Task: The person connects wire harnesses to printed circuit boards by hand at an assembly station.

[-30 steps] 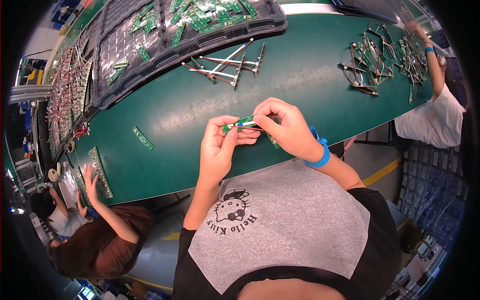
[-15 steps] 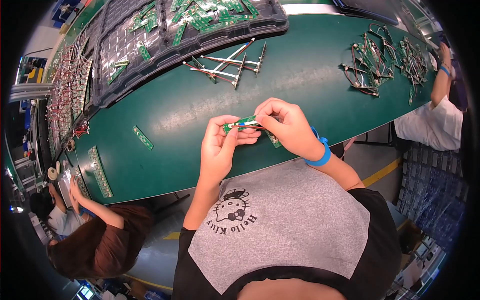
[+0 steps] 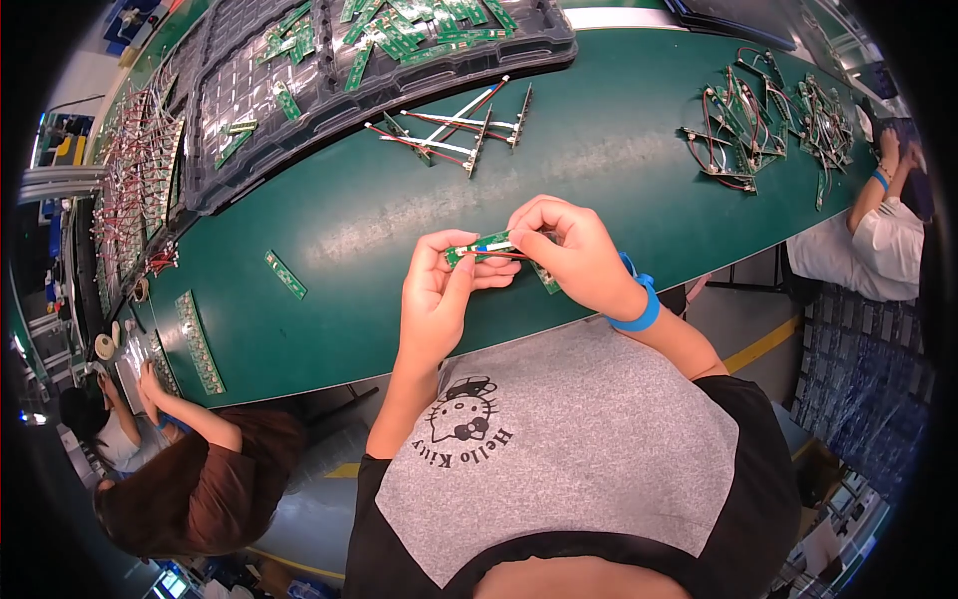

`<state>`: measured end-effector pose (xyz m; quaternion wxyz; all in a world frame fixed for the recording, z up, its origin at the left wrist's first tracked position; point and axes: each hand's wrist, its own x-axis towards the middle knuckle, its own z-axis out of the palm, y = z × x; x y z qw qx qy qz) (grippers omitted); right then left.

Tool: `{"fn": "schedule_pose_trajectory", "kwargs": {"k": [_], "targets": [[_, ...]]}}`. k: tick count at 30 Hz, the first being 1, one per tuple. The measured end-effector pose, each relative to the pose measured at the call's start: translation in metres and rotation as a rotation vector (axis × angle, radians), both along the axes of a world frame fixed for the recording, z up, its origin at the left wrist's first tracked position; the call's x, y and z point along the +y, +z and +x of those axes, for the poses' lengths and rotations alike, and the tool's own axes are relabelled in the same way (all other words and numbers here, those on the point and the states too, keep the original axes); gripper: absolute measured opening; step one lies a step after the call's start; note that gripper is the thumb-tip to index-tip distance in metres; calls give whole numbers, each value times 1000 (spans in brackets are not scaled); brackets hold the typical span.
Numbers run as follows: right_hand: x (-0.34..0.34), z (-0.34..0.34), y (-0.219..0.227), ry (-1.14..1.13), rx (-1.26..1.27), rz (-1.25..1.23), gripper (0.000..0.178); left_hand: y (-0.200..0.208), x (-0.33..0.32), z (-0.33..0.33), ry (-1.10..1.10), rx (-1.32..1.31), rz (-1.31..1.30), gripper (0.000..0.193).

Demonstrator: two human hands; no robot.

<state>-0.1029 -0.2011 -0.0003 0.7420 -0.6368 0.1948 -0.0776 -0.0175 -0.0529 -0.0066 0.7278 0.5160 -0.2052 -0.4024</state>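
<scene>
Over the near side of the green table, my left hand is closed on the left end of a narrow green circuit board, thumb in front and fingers behind. My right hand pinches at the right part of the board, where a red and white wire lead runs along it. The right fingertips cover the lead's far end. Below my right fingers a second green board piece shows; whether it joins the first one I cannot tell. A blue band circles my right wrist.
Wired boards lie crossed beyond my hands. A black tray holds loose boards at the far left. Tangled wired boards are at the right. A single board and a longer panel lie left. Co-workers sit at both ends.
My hands and the board stay almost still. The co-worker at the right has moved their arms lower, and both hands now show. The co-workers' arms at the left have shifted slightly.
</scene>
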Motion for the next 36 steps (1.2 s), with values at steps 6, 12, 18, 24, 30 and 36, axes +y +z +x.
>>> {"fn": "schedule_pose_trajectory", "kwargs": {"k": [6, 12, 18, 24, 30, 36], "targets": [[1, 0, 3, -3, 12, -31, 10, 1, 1, -1, 4, -7, 5, 16], [3, 1, 0, 6, -14, -57, 10, 2, 0, -1, 10, -25, 8, 17], [2, 0, 0, -4, 4, -54, 10, 2, 0, -1, 17, -23, 17, 18], [3, -1, 2, -32, 9, -107, 10, 3, -1, -2, 13, -26, 23, 18], [3, 0, 3, -35, 11, -160, 11, 2, -1, -2, 22, -38, 26, 17], [3, 1, 3, -25, 12, -146, 11, 2, -2, -3, 47, -83, 35, 17]]}}
